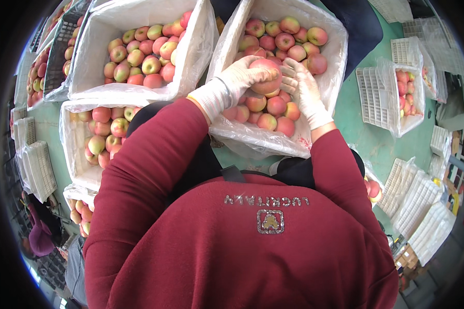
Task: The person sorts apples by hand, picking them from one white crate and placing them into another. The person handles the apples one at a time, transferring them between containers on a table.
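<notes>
My left hand (236,79), in a white knit glove, grips a large red apple (266,76) from its left side, over a plastic-lined crate (324,92) of red and yellow-green apples (284,41). On the apple's right, my right hand (302,85), gloved too, has its fingers spread and slightly curled; its fingertips are close to the apple, and whether they touch it I cannot tell. Loose apples (276,105) lie in the crate below and beyond both hands. Some of them are hidden by the hands and the held apple.
A second lined crate (91,50) of apples stands to the left, with another crate (75,154) below it. My knees flank the near crate's front edge. White crates (377,92) stand on the green floor (375,145) at the right. Beyond the near crate is someone's dark-clothed leg (355,31).
</notes>
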A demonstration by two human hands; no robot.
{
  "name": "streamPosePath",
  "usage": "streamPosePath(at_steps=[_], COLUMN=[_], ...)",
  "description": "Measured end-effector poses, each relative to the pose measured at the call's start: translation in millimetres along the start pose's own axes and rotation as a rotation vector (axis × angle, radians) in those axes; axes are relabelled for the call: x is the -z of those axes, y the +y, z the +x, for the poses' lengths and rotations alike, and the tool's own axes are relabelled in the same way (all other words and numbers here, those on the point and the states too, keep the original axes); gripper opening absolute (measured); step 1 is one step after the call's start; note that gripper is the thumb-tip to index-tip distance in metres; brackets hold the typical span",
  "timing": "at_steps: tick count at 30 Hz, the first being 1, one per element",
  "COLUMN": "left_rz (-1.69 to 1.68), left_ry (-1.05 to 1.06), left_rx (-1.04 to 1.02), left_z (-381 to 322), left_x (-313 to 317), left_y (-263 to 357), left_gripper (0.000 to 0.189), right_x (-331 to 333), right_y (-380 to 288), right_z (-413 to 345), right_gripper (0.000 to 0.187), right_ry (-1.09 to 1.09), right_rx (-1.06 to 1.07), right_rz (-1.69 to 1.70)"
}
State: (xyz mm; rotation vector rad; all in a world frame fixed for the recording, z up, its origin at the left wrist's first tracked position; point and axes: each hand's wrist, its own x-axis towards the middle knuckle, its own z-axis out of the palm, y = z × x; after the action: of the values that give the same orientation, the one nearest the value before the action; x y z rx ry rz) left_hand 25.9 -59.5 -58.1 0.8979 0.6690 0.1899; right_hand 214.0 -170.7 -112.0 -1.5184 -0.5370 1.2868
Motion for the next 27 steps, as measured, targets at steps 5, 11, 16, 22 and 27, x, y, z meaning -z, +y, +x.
streamPosePath(at_steps=[5, 11, 16, 22, 27], left_rz=[-0.266, -0.447, -0.459, -0.575, -0.557], left_ry=[-0.040, -0.025, -0.007, 0.028, 0.158], left_rx=[-0.048, -0.024, 0.051, -0.056, 0.024], left_z=[4, 0, -5, 7, 1], left_x=[-1, -5, -6, 0, -1], left_y=[-1, 5, 7, 0, 1], left_gripper=[0.065, 0.065, 0.070, 0.067, 0.067], right_x=[13, 12, 16, 24, 10], right_y=[63, 100, 82, 70, 72], right_z=[0, 6, 15, 14, 10], right_gripper=[0.069, 0.078, 0.068, 0.067, 0.075], right_ry=[-0.086, -0.097, -0.150, -0.259, -0.321], right_rx=[-0.192, -0.077, -0.160, -0.314, -0.236], right_rz=[-1.339, -1.525, -1.398, -1.055, -1.456])
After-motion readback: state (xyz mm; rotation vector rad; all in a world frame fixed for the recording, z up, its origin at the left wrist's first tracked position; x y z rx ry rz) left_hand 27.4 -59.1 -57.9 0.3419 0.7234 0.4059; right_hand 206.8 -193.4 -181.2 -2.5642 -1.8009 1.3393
